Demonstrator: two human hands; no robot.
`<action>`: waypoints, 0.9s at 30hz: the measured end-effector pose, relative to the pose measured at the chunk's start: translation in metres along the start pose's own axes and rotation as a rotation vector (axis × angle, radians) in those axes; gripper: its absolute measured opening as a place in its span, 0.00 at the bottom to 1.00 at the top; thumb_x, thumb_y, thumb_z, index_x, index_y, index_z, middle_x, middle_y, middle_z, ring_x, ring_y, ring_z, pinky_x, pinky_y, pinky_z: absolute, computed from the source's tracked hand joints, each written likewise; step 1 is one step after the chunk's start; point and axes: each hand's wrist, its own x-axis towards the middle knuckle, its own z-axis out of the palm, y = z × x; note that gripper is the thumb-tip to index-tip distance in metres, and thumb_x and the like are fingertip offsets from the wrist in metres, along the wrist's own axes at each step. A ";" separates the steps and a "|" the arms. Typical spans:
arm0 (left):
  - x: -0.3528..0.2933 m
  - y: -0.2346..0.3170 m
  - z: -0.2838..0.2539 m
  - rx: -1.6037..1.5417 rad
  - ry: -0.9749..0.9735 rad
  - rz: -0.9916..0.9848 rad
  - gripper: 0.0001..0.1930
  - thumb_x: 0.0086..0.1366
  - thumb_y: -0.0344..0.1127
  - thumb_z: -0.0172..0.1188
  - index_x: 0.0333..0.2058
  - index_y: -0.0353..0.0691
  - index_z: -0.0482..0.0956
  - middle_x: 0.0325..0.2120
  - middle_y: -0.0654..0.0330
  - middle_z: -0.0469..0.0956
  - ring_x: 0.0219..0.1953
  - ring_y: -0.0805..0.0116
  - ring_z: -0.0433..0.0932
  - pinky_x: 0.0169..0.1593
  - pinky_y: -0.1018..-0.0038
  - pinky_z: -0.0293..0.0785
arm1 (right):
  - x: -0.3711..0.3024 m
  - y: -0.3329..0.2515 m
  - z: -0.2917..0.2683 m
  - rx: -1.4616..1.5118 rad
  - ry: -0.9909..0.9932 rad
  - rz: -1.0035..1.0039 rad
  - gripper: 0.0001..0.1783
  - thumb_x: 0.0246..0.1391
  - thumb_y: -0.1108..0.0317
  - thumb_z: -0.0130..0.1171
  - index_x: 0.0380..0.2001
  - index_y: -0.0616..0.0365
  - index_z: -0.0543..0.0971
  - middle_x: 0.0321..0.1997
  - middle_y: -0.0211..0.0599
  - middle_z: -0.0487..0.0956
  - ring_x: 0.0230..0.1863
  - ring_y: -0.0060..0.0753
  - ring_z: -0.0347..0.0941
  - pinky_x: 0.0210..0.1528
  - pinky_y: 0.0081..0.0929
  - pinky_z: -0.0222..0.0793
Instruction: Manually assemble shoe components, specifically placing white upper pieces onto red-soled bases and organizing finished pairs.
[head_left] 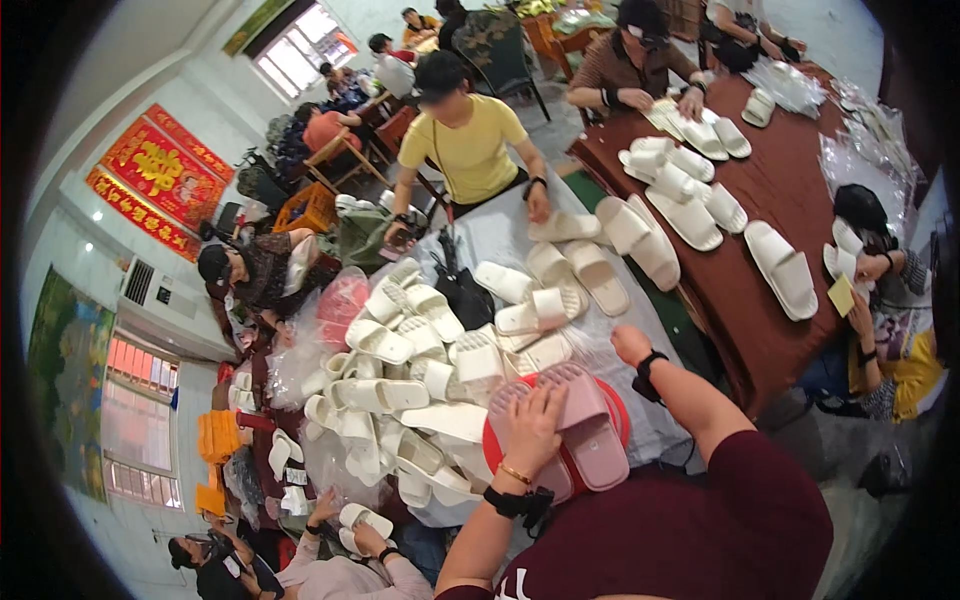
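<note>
A pair of pink slippers (596, 447) lies on a round red plastic piece (622, 402) at the near edge of the table, close to my body. My left hand (533, 428) lies over the left slipper of the pair, its fingers bent across the upper part. Beyond the pair and to its right, my right hand (632, 345) hangs over the white table cover with curled fingers; whether it holds anything small is hidden. Left of the pink pair spreads a large heap of white slippers (420, 340). Several more white slippers (600, 275) lie ahead of my right hand.
A black bag or umbrella (460, 290) rests on the white-covered table (650, 335). A person in yellow (465, 150) faces me across it. At right, a brown-covered table (725, 330) carries white slippers and clear plastic bags (785, 90). Other people sit around with slippers.
</note>
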 end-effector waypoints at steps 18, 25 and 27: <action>-0.004 0.003 -0.008 -0.026 0.126 0.012 0.37 0.50 0.49 0.67 0.59 0.49 0.65 0.55 0.55 0.67 0.57 0.54 0.65 0.59 0.54 0.57 | -0.156 0.206 0.027 -0.743 -0.786 -0.319 0.12 0.45 0.60 0.56 0.32 0.49 0.84 0.30 0.35 0.82 0.34 0.37 0.79 0.34 0.36 0.73; 0.015 0.042 0.001 -0.373 0.166 0.246 0.21 0.60 0.41 0.58 0.51 0.42 0.73 0.42 0.51 0.76 0.42 0.50 0.75 0.45 0.64 0.72 | -0.161 0.034 -0.103 -0.149 -0.711 -0.208 0.17 0.53 0.55 0.51 0.36 0.51 0.82 0.30 0.43 0.81 0.34 0.44 0.77 0.37 0.38 0.71; 0.016 0.055 0.014 -0.445 0.130 0.251 0.18 0.61 0.37 0.56 0.50 0.41 0.73 0.34 0.51 0.78 0.34 0.51 0.77 0.37 0.64 0.74 | -0.163 -0.016 -0.128 -0.111 -0.585 -0.405 0.17 0.56 0.55 0.49 0.37 0.52 0.82 0.30 0.44 0.81 0.33 0.47 0.76 0.37 0.38 0.71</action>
